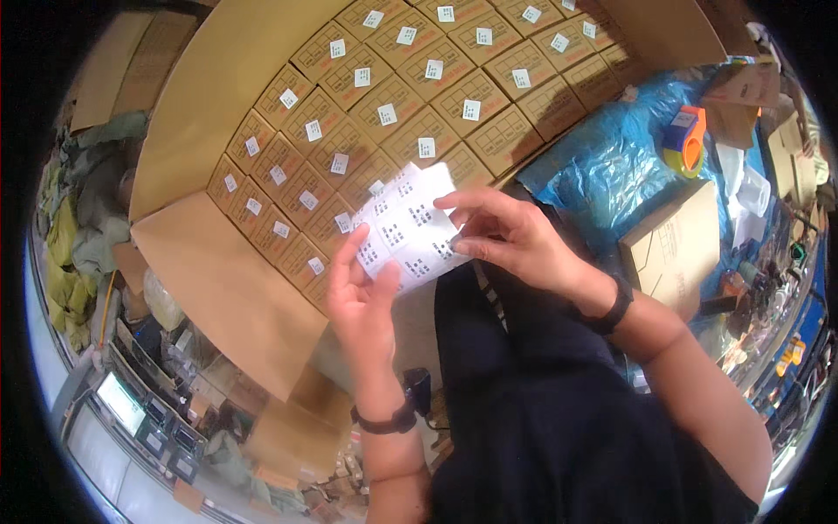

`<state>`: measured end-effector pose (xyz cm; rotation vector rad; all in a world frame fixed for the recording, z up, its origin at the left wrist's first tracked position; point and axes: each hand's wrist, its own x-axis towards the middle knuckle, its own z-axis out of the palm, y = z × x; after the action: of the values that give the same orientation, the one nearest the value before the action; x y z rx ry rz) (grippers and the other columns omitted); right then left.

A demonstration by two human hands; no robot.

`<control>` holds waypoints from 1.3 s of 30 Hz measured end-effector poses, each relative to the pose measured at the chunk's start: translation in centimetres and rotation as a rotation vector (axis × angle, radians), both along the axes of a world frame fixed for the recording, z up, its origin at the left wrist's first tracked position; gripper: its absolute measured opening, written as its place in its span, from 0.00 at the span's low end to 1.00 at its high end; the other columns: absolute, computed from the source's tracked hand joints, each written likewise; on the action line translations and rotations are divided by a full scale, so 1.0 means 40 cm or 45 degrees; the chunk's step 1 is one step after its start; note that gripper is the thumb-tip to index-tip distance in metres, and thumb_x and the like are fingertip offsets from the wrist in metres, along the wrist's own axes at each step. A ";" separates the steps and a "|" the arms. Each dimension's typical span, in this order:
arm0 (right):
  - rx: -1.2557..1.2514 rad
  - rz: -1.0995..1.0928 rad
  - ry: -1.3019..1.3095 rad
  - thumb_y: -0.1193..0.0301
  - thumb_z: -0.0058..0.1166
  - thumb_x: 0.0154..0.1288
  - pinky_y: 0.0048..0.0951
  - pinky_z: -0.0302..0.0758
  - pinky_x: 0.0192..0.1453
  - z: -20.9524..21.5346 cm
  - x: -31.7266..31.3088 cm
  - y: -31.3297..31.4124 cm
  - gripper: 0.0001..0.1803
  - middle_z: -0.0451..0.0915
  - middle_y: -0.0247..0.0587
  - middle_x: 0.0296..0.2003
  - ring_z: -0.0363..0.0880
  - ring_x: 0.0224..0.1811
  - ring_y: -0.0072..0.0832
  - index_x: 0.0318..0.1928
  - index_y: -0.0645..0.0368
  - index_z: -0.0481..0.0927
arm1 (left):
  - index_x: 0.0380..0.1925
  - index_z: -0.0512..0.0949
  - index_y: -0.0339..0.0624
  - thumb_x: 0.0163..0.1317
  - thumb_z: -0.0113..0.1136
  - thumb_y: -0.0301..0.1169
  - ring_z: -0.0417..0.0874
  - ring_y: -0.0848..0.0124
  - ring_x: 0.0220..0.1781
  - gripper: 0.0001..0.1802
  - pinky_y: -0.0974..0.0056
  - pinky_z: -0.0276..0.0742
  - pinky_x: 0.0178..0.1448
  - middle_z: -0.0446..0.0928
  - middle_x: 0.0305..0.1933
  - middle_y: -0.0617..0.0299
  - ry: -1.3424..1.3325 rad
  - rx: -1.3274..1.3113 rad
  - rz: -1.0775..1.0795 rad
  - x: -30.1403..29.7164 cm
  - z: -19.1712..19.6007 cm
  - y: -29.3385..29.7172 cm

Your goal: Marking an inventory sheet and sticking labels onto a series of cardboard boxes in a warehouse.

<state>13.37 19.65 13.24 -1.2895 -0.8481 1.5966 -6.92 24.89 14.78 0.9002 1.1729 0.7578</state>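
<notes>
A white sheet of labels [403, 225] with black print is held up in front of me, slightly bent. My left hand [362, 293] is closed on its lower left edge, thumb on the face and fingers at the side. At the right edge, my right hand [515, 236] has its curled index finger and thumb on the sheet. Whether it pinches a single label there I cannot tell. Beyond the sheet stand rows of small brown cartons [471, 105], most bearing a white label on top. A large open cardboard box [236, 297] surrounds them.
Blue plastic sheeting [602, 166] lies to the right, with an orange and purple tape dispenser [683, 140] on it. Nearer is a brown carton [672, 244]. Bags [74, 253] are piled at far left, and a lit screen [120, 403] stands lower left.
</notes>
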 end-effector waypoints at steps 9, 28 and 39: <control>0.174 -0.121 -0.189 0.78 0.58 0.63 0.22 0.76 0.40 -0.014 -0.027 0.017 0.15 0.79 0.34 0.36 0.78 0.35 0.17 0.51 0.57 0.79 | 0.60 0.66 0.35 0.59 0.63 0.19 0.79 0.69 0.53 0.29 0.65 0.75 0.56 0.76 0.53 0.51 0.040 -0.045 -0.138 -0.006 0.015 -0.040; 0.737 0.189 -1.128 0.73 0.68 0.47 0.30 0.68 0.36 -0.039 -0.117 -0.062 0.15 0.70 0.30 0.28 0.72 0.31 0.29 0.39 0.49 0.84 | 0.43 0.82 0.37 0.61 0.63 0.23 0.80 0.78 0.42 0.10 0.71 0.77 0.46 0.83 0.42 0.60 0.471 0.001 -0.246 -0.127 -0.012 -0.141; 0.713 0.194 -0.924 0.72 0.69 0.45 0.34 0.68 0.45 -0.048 -0.146 -0.062 0.19 0.77 0.30 0.38 0.75 0.41 0.32 0.41 0.49 0.82 | 0.47 0.80 0.35 0.60 0.63 0.21 0.80 0.78 0.42 0.14 0.72 0.76 0.47 0.81 0.41 0.62 0.330 -0.211 0.005 -0.149 -0.030 -0.141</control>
<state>7.53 17.17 11.31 -1.3988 -1.7272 0.8563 -12.87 19.24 13.59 0.8749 1.4438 0.5481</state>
